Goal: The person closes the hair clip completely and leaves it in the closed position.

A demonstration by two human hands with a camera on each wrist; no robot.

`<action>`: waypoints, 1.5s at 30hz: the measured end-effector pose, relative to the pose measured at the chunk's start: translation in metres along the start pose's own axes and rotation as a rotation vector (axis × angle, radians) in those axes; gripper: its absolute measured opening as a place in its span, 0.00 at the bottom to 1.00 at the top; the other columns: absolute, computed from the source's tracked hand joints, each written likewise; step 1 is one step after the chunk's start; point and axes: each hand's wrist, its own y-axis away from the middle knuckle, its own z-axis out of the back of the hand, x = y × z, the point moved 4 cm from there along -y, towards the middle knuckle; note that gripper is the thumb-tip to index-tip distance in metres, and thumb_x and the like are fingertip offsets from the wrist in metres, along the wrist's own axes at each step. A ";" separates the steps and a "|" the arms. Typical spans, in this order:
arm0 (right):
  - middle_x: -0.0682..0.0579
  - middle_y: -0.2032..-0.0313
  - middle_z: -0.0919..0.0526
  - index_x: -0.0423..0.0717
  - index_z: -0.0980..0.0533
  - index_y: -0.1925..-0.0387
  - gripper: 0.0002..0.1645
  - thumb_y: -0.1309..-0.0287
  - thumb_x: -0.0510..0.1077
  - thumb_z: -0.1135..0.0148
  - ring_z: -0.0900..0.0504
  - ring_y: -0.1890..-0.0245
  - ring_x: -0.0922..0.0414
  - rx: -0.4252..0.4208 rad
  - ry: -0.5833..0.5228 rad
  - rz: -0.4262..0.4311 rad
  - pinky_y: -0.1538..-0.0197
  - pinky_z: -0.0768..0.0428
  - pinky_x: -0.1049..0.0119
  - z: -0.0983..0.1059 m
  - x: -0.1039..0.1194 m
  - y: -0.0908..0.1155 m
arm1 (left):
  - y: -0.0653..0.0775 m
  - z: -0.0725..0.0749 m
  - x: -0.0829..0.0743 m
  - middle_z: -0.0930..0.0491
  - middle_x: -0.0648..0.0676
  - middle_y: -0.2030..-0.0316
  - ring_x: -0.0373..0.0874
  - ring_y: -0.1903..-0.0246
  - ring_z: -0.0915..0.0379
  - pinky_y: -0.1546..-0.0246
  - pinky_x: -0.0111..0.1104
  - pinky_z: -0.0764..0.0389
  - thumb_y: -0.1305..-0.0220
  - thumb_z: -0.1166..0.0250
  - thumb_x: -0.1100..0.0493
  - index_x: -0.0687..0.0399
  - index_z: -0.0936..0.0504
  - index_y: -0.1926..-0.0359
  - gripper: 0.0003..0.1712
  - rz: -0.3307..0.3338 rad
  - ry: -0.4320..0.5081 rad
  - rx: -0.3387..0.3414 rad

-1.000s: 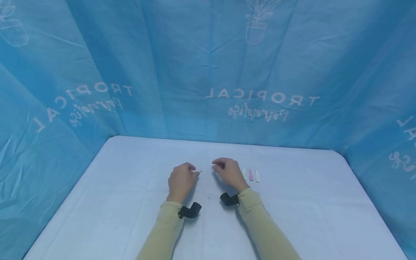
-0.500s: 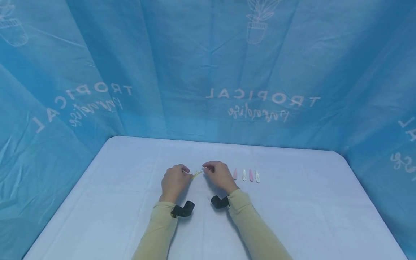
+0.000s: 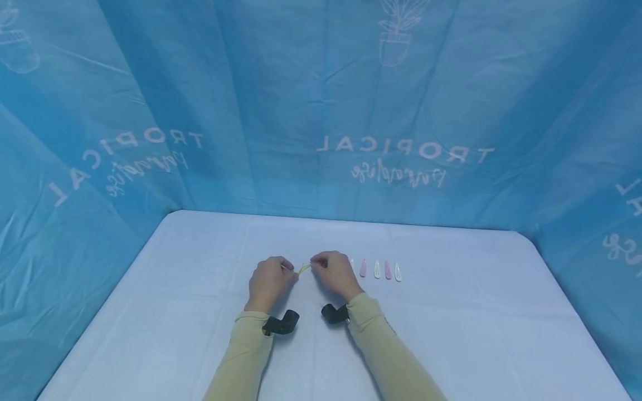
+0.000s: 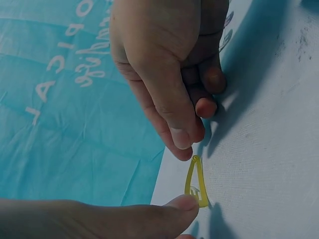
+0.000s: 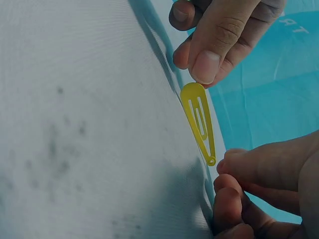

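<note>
A yellow snap hair clip (image 5: 205,124) stands above the white table, its wide end pinched by my left hand (image 3: 271,283). In the left wrist view the left thumb (image 4: 174,214) lies over that wide end. The clip looks sprung apart, its inner tongue visible between the arms. My right hand (image 3: 337,274) is at the narrow, riveted end, thumb and index finger drawn together right beside the rivet. Its other fingers (image 5: 230,206) are curled in. Nothing shows between the right fingertips.
A row of hair clips lies right of the right hand: a pale one (image 3: 377,269), a pink one (image 3: 363,268), another pink one (image 3: 388,270) and further pale ones, the leftmost partly covered by the hand. Blue printed cloth (image 3: 281,111) surrounds the table (image 3: 476,312).
Both hands have shifted left, uncovering more of the clip row. The right fingertips have come closer to the yellow clip's narrow end, and more of that clip shows beyond the left hand.
</note>
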 end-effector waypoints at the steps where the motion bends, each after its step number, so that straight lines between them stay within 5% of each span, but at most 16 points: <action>1: 0.46 0.59 0.12 0.41 0.15 0.56 0.10 0.35 0.39 0.37 0.17 0.56 0.50 -0.003 -0.002 -0.002 0.48 0.21 0.53 0.000 0.000 0.000 | 0.000 -0.001 0.000 0.15 0.52 0.70 0.46 0.71 0.21 0.68 0.42 0.22 0.42 0.27 0.58 0.57 0.13 0.61 0.09 -0.001 0.000 0.004; 17: 0.45 0.57 0.12 0.41 0.14 0.57 0.10 0.35 0.40 0.38 0.16 0.49 0.46 0.003 -0.009 -0.055 0.44 0.22 0.52 -0.002 -0.002 0.003 | 0.000 -0.005 0.001 0.16 0.49 0.74 0.44 0.72 0.22 0.70 0.40 0.24 0.44 0.26 0.59 0.53 0.12 0.67 0.05 -0.028 -0.017 0.021; 31: 0.45 0.56 0.12 0.42 0.14 0.57 0.10 0.37 0.40 0.36 0.17 0.48 0.45 0.000 -0.042 -0.019 0.42 0.23 0.51 -0.003 -0.002 0.002 | -0.001 -0.008 -0.001 0.16 0.49 0.73 0.45 0.72 0.23 0.69 0.39 0.24 0.44 0.25 0.59 0.54 0.12 0.66 0.05 -0.019 -0.031 0.026; 38: 0.47 0.60 0.12 0.42 0.14 0.58 0.09 0.36 0.39 0.37 0.16 0.55 0.48 -0.009 -0.060 -0.001 0.48 0.21 0.52 -0.001 -0.002 0.000 | -0.001 -0.006 -0.001 0.14 0.52 0.68 0.45 0.70 0.21 0.68 0.40 0.23 0.44 0.25 0.59 0.54 0.12 0.65 0.06 -0.028 -0.031 0.024; 45: 0.50 0.65 0.13 0.43 0.14 0.62 0.06 0.37 0.39 0.35 0.18 0.62 0.53 -0.032 -0.072 -0.011 0.54 0.21 0.56 0.001 -0.004 0.000 | -0.001 -0.005 -0.003 0.17 0.49 0.73 0.43 0.72 0.23 0.68 0.39 0.24 0.43 0.26 0.60 0.54 0.12 0.64 0.06 -0.027 -0.029 0.017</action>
